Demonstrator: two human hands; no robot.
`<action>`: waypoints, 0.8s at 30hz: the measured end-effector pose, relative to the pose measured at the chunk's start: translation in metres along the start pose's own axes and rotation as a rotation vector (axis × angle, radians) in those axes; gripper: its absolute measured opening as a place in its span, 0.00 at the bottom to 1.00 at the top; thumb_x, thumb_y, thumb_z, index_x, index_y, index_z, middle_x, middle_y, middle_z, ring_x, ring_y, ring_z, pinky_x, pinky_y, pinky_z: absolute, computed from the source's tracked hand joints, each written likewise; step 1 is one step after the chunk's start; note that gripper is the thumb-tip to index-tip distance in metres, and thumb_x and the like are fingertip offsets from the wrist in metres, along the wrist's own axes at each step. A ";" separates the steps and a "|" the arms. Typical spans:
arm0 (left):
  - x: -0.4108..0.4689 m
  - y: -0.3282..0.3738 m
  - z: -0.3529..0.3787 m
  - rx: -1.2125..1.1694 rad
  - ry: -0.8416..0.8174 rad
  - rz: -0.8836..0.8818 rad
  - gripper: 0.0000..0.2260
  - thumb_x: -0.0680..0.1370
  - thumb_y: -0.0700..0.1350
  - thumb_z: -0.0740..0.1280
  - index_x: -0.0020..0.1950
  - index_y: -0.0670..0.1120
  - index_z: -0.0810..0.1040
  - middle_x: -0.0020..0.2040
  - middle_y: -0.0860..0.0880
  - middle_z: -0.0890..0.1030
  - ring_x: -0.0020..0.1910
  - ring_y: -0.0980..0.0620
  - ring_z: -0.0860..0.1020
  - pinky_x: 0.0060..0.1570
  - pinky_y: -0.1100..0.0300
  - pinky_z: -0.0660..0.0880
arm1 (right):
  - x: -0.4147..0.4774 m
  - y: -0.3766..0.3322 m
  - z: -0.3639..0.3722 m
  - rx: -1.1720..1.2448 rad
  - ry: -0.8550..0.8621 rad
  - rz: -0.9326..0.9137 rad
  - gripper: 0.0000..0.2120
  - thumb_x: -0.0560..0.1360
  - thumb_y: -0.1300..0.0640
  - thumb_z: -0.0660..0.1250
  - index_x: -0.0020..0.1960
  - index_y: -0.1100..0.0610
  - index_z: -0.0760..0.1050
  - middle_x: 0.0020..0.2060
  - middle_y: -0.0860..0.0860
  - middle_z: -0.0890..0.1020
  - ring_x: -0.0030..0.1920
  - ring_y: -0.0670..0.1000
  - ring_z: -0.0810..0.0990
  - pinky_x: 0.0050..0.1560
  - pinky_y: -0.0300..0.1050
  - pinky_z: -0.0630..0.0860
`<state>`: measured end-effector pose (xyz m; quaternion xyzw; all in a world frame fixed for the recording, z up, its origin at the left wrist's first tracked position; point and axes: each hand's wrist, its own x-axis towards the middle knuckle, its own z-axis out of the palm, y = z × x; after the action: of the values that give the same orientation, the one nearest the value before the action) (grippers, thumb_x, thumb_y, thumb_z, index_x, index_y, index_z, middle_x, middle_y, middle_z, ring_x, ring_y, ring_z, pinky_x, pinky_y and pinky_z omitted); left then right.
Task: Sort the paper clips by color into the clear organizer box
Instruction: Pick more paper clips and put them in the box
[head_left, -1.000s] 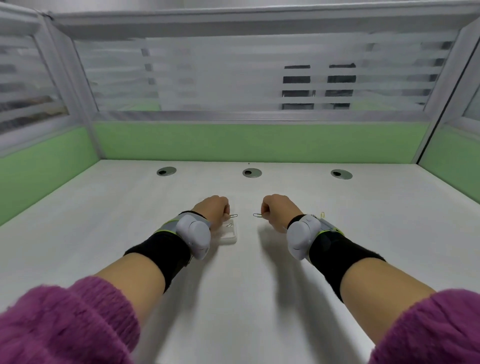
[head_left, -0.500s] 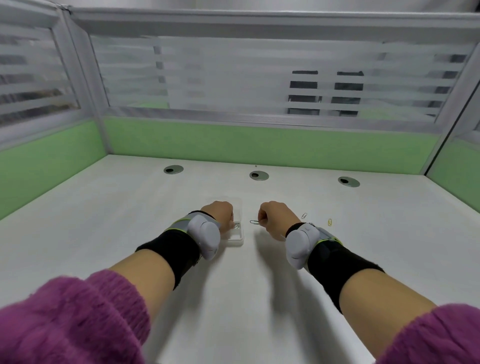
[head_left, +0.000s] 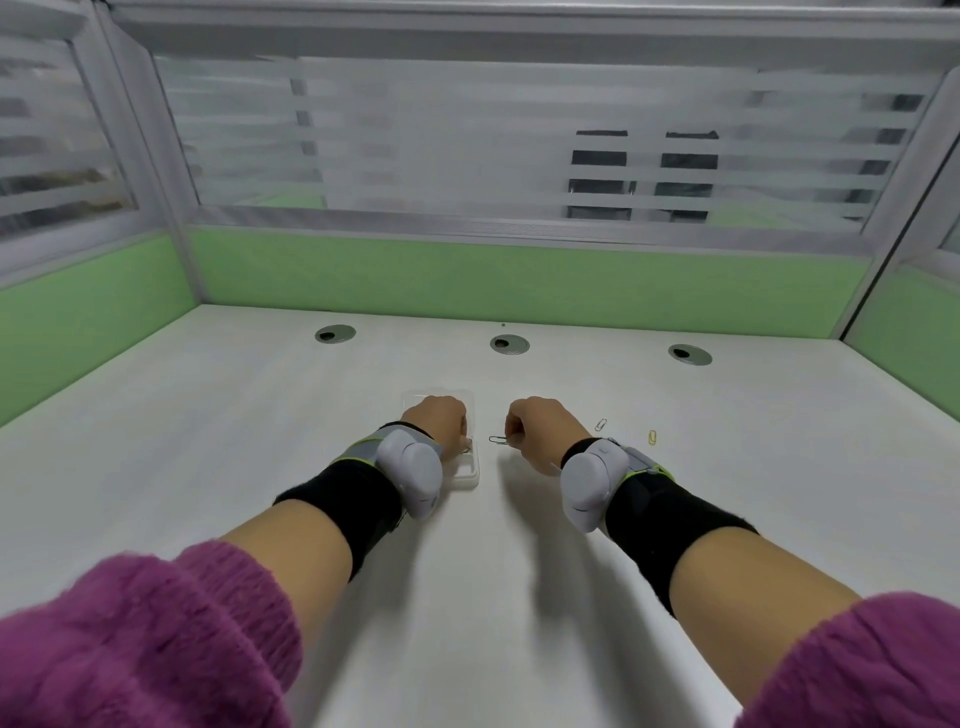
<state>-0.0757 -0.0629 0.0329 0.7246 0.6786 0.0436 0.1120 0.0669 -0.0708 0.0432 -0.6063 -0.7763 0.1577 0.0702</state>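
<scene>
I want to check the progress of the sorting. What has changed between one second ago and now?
The left hand lowered its paper clip toward the clear box; whether it has let go is unclear. The right hand still pinches a dark clip beside the box. The silver clip and yellow clip lie on the desk as before.

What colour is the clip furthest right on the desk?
Yellow. The clip shows best in the head view.

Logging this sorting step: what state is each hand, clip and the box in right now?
organizer box: on desk, partly covered.
left hand: fingers curled over organizer box, grip unclear.
right hand: pinches grey clip.
silver clip: loose on desk.
yellow clip: loose on desk.
</scene>
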 end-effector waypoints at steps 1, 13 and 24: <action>0.000 -0.001 0.000 -0.015 0.008 0.003 0.10 0.78 0.43 0.64 0.56 0.41 0.79 0.60 0.43 0.80 0.60 0.43 0.77 0.58 0.54 0.73 | 0.000 -0.002 0.000 -0.001 0.002 -0.004 0.12 0.76 0.67 0.59 0.56 0.63 0.77 0.58 0.59 0.80 0.59 0.59 0.77 0.59 0.50 0.74; -0.013 -0.028 -0.009 -0.143 0.103 -0.010 0.08 0.77 0.40 0.63 0.53 0.41 0.79 0.57 0.44 0.81 0.58 0.44 0.77 0.56 0.54 0.73 | 0.011 -0.029 0.013 -0.025 0.013 -0.018 0.13 0.76 0.66 0.57 0.55 0.62 0.77 0.57 0.58 0.80 0.58 0.60 0.78 0.53 0.47 0.75; -0.019 -0.039 -0.007 -0.177 0.106 0.006 0.08 0.78 0.40 0.63 0.54 0.41 0.79 0.59 0.44 0.80 0.58 0.44 0.77 0.58 0.53 0.74 | 0.024 -0.043 0.027 -0.050 -0.032 0.091 0.12 0.76 0.64 0.60 0.57 0.64 0.77 0.56 0.61 0.81 0.51 0.60 0.79 0.53 0.48 0.77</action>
<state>-0.1167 -0.0788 0.0325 0.7105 0.6751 0.1420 0.1392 0.0133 -0.0611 0.0298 -0.6398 -0.7528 0.1508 0.0353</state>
